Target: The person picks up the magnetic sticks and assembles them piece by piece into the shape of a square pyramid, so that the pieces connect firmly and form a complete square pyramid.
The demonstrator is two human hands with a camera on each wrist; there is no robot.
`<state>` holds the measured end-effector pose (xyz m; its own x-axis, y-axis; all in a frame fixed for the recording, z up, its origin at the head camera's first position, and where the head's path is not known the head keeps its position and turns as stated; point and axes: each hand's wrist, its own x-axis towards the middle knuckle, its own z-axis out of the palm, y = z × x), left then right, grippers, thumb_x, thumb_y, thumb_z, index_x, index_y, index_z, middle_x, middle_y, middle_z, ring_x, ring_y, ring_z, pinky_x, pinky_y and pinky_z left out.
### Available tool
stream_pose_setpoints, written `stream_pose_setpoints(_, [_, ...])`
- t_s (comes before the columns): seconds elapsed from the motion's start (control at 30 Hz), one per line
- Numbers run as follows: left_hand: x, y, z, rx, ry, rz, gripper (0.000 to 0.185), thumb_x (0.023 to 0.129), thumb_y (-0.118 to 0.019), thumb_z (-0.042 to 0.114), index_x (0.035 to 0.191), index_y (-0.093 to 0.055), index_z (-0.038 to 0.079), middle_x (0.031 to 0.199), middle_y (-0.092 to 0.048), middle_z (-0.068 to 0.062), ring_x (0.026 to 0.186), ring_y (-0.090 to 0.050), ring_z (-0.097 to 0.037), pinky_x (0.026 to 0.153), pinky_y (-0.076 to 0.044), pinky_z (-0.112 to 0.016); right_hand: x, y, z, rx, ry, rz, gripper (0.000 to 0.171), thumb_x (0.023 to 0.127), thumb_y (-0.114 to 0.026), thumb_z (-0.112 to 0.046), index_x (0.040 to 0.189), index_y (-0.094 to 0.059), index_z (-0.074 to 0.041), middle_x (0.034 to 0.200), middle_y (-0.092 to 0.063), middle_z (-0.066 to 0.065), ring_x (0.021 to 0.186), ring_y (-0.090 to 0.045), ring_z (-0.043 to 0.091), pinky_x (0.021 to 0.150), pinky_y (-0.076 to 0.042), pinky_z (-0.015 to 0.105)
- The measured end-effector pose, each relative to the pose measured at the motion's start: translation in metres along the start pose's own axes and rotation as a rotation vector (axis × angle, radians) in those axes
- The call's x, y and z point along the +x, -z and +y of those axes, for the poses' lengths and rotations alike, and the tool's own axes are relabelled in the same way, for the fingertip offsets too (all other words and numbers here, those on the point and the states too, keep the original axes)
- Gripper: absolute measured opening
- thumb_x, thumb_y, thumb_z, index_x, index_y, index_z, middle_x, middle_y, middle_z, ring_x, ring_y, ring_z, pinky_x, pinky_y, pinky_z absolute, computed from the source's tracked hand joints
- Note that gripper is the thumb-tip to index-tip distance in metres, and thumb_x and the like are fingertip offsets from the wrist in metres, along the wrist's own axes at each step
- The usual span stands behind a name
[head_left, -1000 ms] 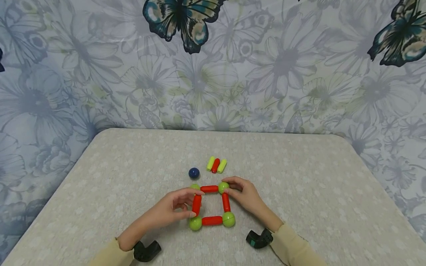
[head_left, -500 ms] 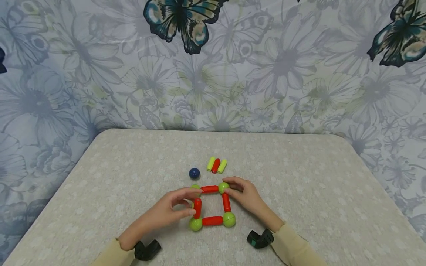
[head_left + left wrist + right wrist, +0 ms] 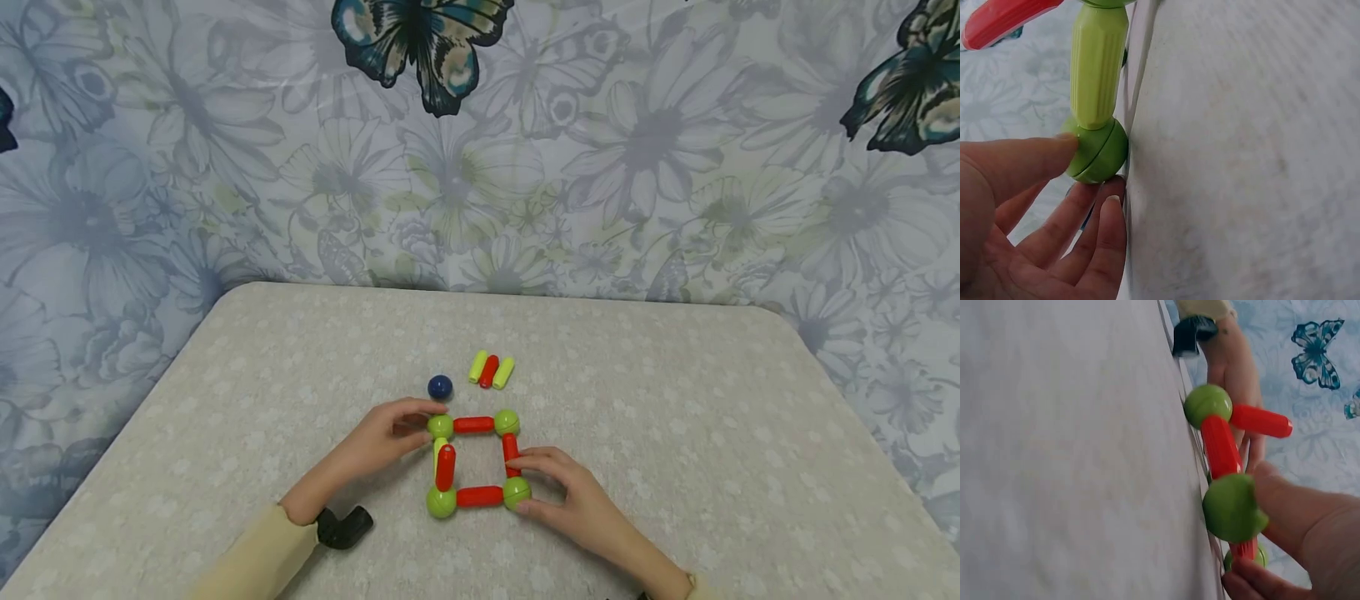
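Observation:
A square of green balls joined by rods lies on the table. My left hand point(image 3: 392, 435) pinches the far-left green ball point(image 3: 1097, 150) between thumb and fingers. From that ball a yellow-green rod point(image 3: 1097, 69) runs to the near-left green ball point(image 3: 441, 502). One red rod point(image 3: 1263, 421) sticks up from the near-left ball, its top end free. My right hand point(image 3: 581, 500) grips the near-right corner, thumb at the green ball point(image 3: 1230, 509) and fingertips at the right-side red rod point(image 3: 511, 450). Red rods point(image 3: 474, 425) also form the far and near sides, with another green ball point(image 3: 507, 422) at far right.
Behind the square sits a dark blue ball point(image 3: 440, 387). To its right lie two yellow-green rods point(image 3: 477, 367) with a loose red rod point(image 3: 489, 372) between them. A patterned cloth point(image 3: 480, 167) hangs behind the table's far edge.
My left hand has left the red rod, now upright, and moved to the far-left ball. My right hand has come nearer, from the far-right ball to the near-right corner.

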<state>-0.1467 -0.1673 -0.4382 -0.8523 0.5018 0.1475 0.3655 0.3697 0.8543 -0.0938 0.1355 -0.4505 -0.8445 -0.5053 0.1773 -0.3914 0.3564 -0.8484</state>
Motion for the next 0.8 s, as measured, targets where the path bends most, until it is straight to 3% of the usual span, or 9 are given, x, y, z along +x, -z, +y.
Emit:
stream_pose_setpoints(0.13, [0.002, 0.0, -0.002, 0.012, 0.007, 0.001, 0.035, 0.085, -0.066, -0.002, 0.12, -0.061, 0.001, 0.117, -0.06, -0.009, 0.1, -0.057, -0.026, 0.084, -0.049, -0.035, 0.001, -0.006, -0.008, -0.056, 0.006, 0.03, 0.042, 0.077, -0.078, -0.019, 0.116, -0.064, -0.015, 0.113, -0.057, -0.007, 0.108, -0.052, 0.016, 0.09, -0.044, 0.042])
stream_pose_setpoints(0.33, [0.001, 0.0, -0.003, 0.018, -0.004, -0.006, 0.033, 0.084, -0.068, 0.001, 0.117, -0.063, 0.003, 0.112, -0.061, -0.006, 0.097, -0.058, -0.023, 0.082, -0.049, -0.035, -0.001, 0.002, -0.025, -0.069, 0.058, 0.045, 0.033, 0.077, -0.075, -0.003, 0.108, -0.067, -0.005, 0.103, -0.064, 0.003, 0.099, -0.056, 0.021, 0.084, -0.047, 0.04])
stream_pose_setpoints(0.53, [-0.006, 0.0, -0.001, -0.009, -0.028, -0.042, 0.032, 0.084, -0.07, 0.004, 0.115, -0.065, 0.003, 0.109, -0.063, -0.006, 0.097, -0.059, -0.022, 0.08, -0.05, -0.033, 0.001, 0.014, 0.005, -0.043, 0.097, 0.053, 0.032, 0.085, -0.069, -0.01, 0.116, -0.065, -0.009, 0.11, -0.063, -0.001, 0.104, -0.057, 0.019, 0.087, -0.046, 0.038])
stream_pose_setpoints(0.8, [-0.013, -0.01, 0.006, -0.108, -0.01, -0.146, 0.03, 0.083, -0.07, 0.001, 0.112, -0.067, 0.004, 0.101, -0.066, -0.002, 0.089, -0.062, -0.018, 0.076, -0.051, -0.029, 0.023, 0.038, 0.029, -0.02, -0.043, 0.044, 0.027, 0.091, -0.063, -0.016, 0.118, -0.063, -0.012, 0.113, -0.062, -0.002, 0.098, -0.057, 0.016, 0.082, -0.048, 0.031])
